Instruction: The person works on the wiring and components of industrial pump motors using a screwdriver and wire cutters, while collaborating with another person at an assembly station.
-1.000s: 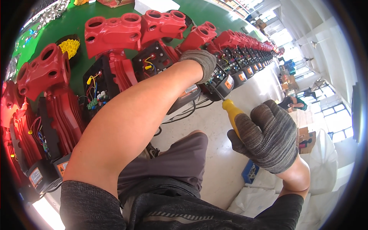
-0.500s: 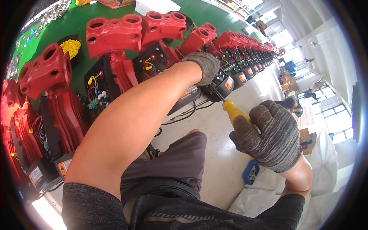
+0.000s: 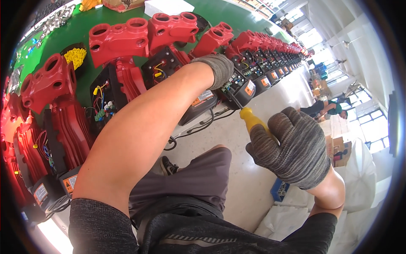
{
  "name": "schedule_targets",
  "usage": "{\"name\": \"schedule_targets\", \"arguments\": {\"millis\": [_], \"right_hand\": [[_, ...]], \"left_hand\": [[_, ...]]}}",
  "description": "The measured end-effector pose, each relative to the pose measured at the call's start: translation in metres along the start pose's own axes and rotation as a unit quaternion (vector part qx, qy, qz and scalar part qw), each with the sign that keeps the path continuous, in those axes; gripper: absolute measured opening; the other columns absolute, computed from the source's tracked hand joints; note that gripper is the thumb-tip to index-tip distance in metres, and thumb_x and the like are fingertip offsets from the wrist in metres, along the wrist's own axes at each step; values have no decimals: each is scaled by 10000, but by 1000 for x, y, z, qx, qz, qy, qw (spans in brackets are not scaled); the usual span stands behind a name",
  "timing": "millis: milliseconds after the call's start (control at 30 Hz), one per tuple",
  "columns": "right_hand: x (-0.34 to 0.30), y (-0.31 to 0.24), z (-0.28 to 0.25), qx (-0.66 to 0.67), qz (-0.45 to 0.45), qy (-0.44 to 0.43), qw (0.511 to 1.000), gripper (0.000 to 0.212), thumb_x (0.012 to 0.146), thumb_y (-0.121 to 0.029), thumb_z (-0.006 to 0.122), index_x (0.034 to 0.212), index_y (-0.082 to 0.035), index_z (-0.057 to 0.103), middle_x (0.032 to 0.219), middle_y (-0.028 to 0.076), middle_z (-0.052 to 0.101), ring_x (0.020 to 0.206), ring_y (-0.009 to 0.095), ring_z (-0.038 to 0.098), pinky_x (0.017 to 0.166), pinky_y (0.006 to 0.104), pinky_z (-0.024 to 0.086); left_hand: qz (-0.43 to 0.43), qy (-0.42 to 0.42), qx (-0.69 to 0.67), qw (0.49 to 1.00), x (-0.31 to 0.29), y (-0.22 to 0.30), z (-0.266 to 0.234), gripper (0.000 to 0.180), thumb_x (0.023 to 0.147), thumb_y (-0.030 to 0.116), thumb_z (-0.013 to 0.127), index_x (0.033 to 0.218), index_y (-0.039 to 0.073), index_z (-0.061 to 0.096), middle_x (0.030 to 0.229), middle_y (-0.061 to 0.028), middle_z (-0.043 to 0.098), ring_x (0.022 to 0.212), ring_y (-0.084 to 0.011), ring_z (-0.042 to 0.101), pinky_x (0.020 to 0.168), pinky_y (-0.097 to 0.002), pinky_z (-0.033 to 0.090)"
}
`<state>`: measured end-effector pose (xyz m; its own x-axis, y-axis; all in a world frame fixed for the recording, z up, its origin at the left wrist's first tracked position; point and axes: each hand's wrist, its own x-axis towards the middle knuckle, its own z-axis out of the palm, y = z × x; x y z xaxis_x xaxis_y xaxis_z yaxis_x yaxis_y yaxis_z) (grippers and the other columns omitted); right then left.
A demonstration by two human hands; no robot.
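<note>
My right hand (image 3: pixel 292 148), in a grey knit glove, is wrapped round the yellow handle of a screwdriver (image 3: pixel 252 120). Its metal shaft points up and left, to the edge of an uncovered black electrical housing (image 3: pixel 244 90) on a red cast machine (image 3: pixel 212 39). Whether the tip touches a screw is too small to tell. My left hand (image 3: pixel 223 71), gloved alike, rests at that same housing, where small wires and a circuit board show. Its fingers are hidden behind the back of the hand, so what they hold cannot be seen.
More red machines (image 3: pixel 120 40) with open wiring boxes stand in a long row on a green bench (image 3: pixel 127 8). A bowl of yellow connectors (image 3: pixel 75 58) sits behind them. Black cables (image 3: pixel 203 125) hang at the bench edge. Low right are a blue bin (image 3: pixel 279 189) and white sacks; a person (image 3: pixel 330 109) is far off.
The view has shifted slightly, and both hands sit a little further left in it. The screwdriver stays in my right hand, at the same housing. The distant person shows more fully.
</note>
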<state>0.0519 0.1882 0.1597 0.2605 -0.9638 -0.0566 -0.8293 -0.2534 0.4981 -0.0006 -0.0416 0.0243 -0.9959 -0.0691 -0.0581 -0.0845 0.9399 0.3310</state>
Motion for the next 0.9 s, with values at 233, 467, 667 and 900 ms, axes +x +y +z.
{"name": "schedule_targets", "arguments": {"millis": [233, 467, 667, 900], "right_hand": [[-2, 2, 2, -2, -1, 2, 1000, 362, 598, -196, 837, 910, -76, 697, 686, 46, 511, 578, 224, 542, 466, 362, 393], [-16, 35, 22, 147, 102, 257, 950, 356, 742, -135, 800, 1039, -48, 624, 847, 99, 557, 774, 269, 655, 669, 373, 558], [-18, 66, 43, 456, 244, 263, 815, 240, 763, -61, 683, 997, -16, 650, 920, 105, 628, 830, 232, 673, 741, 362, 546], [34, 43, 170, 178, 342, 78, 919, 318, 860, -181, 672, 1165, -97, 702, 1047, 172, 659, 911, 347, 681, 811, 452, 549]], "left_hand": [[4, 20, 5, 1000, -8, 2, -3, 292, 871, 106, 647, 1140, 49, 746, 1165, -191, 716, 994, -331, 721, 862, -417, 571], [16, 32, -6, 999, -14, -3, -4, 261, 831, 57, 673, 1078, 53, 756, 1088, -193, 724, 951, -347, 715, 827, -416, 572], [13, 44, -38, 998, -13, -12, 0, 296, 826, 77, 693, 1113, 118, 749, 1074, -153, 731, 944, -334, 709, 842, -418, 558], [16, 53, -38, 998, -2, -17, 7, 229, 851, 141, 669, 1062, 62, 714, 1042, -172, 705, 961, -353, 677, 880, -439, 526]]}}
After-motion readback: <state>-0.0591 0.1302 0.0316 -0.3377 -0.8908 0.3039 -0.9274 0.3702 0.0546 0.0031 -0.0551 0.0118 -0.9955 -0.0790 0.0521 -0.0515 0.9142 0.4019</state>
